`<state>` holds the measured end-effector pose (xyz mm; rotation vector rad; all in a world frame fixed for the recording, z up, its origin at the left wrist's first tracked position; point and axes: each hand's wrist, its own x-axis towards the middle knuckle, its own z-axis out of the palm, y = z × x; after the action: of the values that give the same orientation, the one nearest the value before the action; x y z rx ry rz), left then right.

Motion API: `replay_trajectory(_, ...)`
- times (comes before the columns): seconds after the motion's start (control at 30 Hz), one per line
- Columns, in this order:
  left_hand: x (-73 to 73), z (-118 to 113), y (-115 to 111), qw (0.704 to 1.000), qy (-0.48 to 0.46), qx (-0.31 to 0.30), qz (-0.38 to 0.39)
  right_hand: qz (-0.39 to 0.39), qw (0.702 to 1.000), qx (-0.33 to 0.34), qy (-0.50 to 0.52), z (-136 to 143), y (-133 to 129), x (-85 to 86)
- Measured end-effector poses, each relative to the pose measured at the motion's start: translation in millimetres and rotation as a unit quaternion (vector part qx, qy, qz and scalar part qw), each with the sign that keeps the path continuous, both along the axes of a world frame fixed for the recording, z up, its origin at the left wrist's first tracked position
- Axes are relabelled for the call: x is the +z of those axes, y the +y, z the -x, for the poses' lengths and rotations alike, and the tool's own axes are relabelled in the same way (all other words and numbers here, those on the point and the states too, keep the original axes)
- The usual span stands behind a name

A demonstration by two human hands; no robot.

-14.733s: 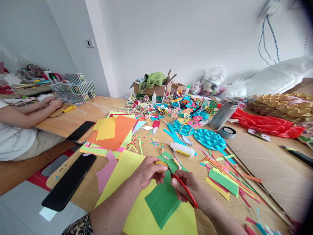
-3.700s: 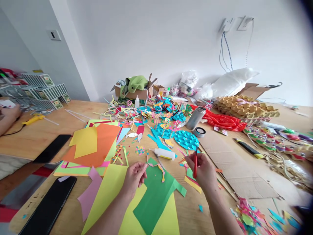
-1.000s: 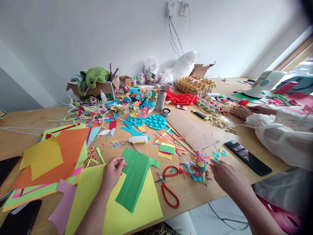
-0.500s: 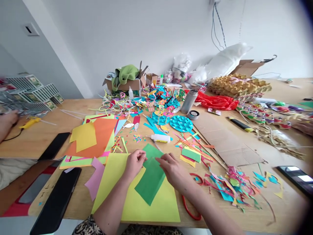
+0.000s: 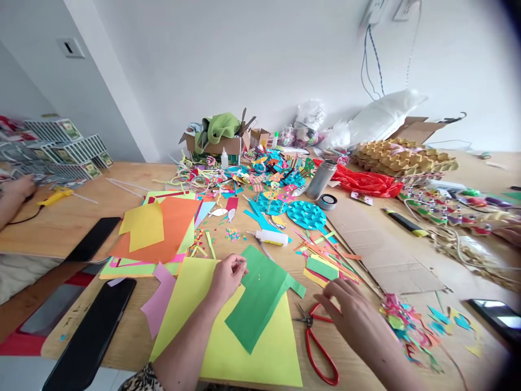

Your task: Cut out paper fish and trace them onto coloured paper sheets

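A sheet of green paper [image 5: 260, 304] with an angled cut outline lies on a large yellow sheet [image 5: 207, 347] in front of me. My left hand [image 5: 228, 278] is at the green paper's left edge, its fingertips pinched together; what they hold, if anything, is too small to make out. Tiny paper specks rest on the green paper. To the right, my right hand [image 5: 348, 307] hovers beside red-handled scissors [image 5: 319, 347], fingers loosely bent and apart with nothing seen in them. The scissors lie on the table, blades toward the yellow sheet.
A white glue bottle [image 5: 272, 238] lies beyond the green paper. Paper scraps [image 5: 407, 331] are heaped at right, near a cardboard sheet [image 5: 391, 250]. Orange paper [image 5: 179, 222] and a black phone [image 5: 93, 331] are at left. Another person's hand [image 5: 18, 187] is at far left.
My right hand has left the green paper and moved right to the scissors, which now show more fully. My left hand stays at the paper. The view has shifted slightly.
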<state>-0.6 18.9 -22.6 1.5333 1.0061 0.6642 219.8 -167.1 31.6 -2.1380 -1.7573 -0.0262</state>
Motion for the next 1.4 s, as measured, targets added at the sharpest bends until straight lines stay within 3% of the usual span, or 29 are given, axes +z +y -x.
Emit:
replay_trajectory(0.1,1.0,1,-1,1.0,-0.008,0.006,-0.001,-0.008,0.998,-0.061,0.004,-19,-24,-7.4)
replay_trajectory(0.17,2.1,1,-1,1.0,-0.015,0.012,-0.001,-0.006,0.997,-0.068,0.034,-17,-26,-11.8)
replay_trajectory(0.3,6.5,-1,-1,0.999,-0.036,0.024,0.002,0.048,0.996,-0.023,0.076,8,4,-11.9)
replay_trajectory(0.5,23.3,-3,-2,0.996,-0.078,0.052,-0.001,0.093,0.995,-0.007,0.019,35,61,-13.9)
replay_trajectory(0.67,38.6,5,2,0.982,-0.153,0.1,0.037,0.106,0.994,-0.018,-0.01,39,75,-24.2)
replay_trajectory(0.8,53.0,13,0,0.973,-0.181,0.13,0.052,0.108,0.994,-0.023,0.005,42,75,-23.2)
replay_trajectory(1.0,69.4,32,-30,0.996,-0.077,0.043,-0.013,0.073,0.997,-0.017,0.018,50,72,-19.7)
replay_trajectory(1.07,67.3,39,-40,0.998,-0.023,0.016,-0.05,0.063,0.997,-0.014,0.036,52,68,-16.5)
replay_trajectory(1.17,58.0,50,-49,0.997,0.019,0.03,-0.068,0.035,0.994,0.004,0.101,56,56,-3.9)
replay_trajectory(1.4,37.5,71,-51,0.997,0.012,0.07,-0.023,-0.044,0.965,0.098,0.239,76,16,44.7)
